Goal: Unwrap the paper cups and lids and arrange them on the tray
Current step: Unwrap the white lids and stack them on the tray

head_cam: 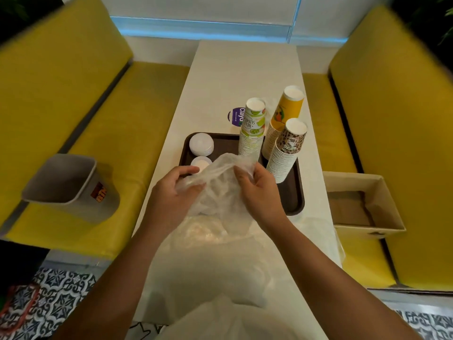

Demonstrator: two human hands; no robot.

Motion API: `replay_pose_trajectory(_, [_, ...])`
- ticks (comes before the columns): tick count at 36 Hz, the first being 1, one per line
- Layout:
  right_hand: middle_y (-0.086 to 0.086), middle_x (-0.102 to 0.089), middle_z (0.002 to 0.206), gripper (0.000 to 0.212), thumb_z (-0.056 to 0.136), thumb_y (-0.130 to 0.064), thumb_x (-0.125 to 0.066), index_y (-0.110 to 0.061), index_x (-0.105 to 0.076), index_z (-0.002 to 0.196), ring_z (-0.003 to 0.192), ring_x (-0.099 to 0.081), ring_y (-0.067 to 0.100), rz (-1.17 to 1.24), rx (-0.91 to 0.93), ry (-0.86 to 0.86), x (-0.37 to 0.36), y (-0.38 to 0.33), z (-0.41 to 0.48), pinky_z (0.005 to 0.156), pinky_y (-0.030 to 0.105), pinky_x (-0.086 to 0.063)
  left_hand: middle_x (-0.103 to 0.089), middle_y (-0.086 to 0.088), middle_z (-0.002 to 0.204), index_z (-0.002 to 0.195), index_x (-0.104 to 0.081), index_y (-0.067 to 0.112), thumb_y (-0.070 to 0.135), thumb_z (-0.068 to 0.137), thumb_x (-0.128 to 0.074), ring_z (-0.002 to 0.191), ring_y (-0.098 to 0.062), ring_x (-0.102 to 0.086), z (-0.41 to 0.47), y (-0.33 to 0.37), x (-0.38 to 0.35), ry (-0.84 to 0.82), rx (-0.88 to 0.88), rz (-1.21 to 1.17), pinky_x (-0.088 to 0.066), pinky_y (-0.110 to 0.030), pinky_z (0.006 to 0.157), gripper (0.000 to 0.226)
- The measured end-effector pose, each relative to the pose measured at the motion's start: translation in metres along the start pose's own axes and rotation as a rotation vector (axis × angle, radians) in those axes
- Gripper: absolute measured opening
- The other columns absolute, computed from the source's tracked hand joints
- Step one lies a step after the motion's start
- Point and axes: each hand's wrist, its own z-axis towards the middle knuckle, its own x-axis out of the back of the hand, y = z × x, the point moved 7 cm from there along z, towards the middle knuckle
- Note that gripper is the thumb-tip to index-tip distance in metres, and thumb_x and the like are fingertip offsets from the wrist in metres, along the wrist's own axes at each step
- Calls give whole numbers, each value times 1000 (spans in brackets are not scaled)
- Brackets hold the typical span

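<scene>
Pinching the clear plastic wrap [218, 182] from both sides, our left hand [171, 190] and right hand [255, 187] hold it bunched over the tray's [295, 200] near edge. Three upturned cup stacks [252, 133] stand along the tray's right side, and two lid stacks [201, 144] sit at its far left corner. We judge a sharp tug risky: the film or our right wrist could topple the leopard-print stack [286, 153] close beside it.
</scene>
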Motion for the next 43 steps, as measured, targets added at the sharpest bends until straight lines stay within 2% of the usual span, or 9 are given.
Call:
replay_pose_trajectory(4, [-14,-70,73,26,108,-31,-56,-22,-71,88,71,-65,2,52,14,-66,5,-5,-28,66,22,-52,-72,17,108,117,-67,38,69,79,-71,100,-9,-71,-18,6,-1,-185,0,-82,-61,-32,78,49])
replay_pose_trajectory(7, [-10,-50,56,43,108,-34,-55,-15,-56,69,55,-46,7,-36,-63,-122,5,14,-39,56,25,-40,-73,14,110,117,-62,40,81,62,-76,99,-12,-73,-31,-13,-17,-462,133,-12,-63,-39,83,71])
replay_pose_trajectory(11, [18,-69,88,42,109,-42,-51,-5,-67,97,78,-66,31,-176,-226,-168,2,53,-49,76,48,-59,-71,4,122,130,-44,43,64,58,-94,96,-20,-77,-58,-55,-45,-831,373,104,-62,-49,92,91])
replay_pose_trajectory(15, [9,-72,84,27,112,-29,-47,-11,-67,107,71,-70,23,-188,-322,-215,5,87,-59,74,46,-62,-66,2,129,142,-29,43,53,60,-97,104,-23,-73,-79,-90,-69,-969,381,342,-62,-46,93,106])
replay_pose_trajectory(21, [17,-75,91,17,109,-27,-50,-15,-58,119,75,-76,36,-93,-476,-113,12,124,-59,61,41,-64,-65,-1,133,146,-32,33,39,78,-89,106,-18,-65,-70,-125,-91,-704,214,425,-55,-34,89,89])
replay_pose_trajectory(26, [13,-68,83,15,103,-27,-56,-12,-59,103,62,-65,26,-166,-380,93,32,131,-53,54,36,-54,-50,4,153,162,-24,31,28,75,-92,135,-20,-52,-71,-120,-111,-607,39,327,-41,-27,105,111])
replay_pose_trajectory(34, [7,-74,116,44,108,-49,-49,-15,-65,132,104,-69,25,-468,-229,113,50,136,-58,91,35,-53,-49,7,151,156,-29,50,13,79,-87,133,-6,-49,-66,-121,-104,-406,-149,161,-45,-26,109,102])
replay_pose_trajectory(37, [2,-76,106,48,104,-58,-49,-18,-69,121,96,-72,21,-470,-236,175,58,140,-66,92,37,-58,-50,12,147,150,-25,62,4,77,-88,130,2,-49,-67,-106,-90,-337,-240,97,-44,-14,108,113])
replay_pose_trajectory(43, [-18,-66,67,35,101,-54,-59,-24,-69,88,64,-66,2,-380,-188,253,71,133,-78,61,12,-46,-59,12,128,154,-35,34,16,79,-90,118,6,-57,-51,-91,-86,-235,-287,10,-50,-16,100,95])
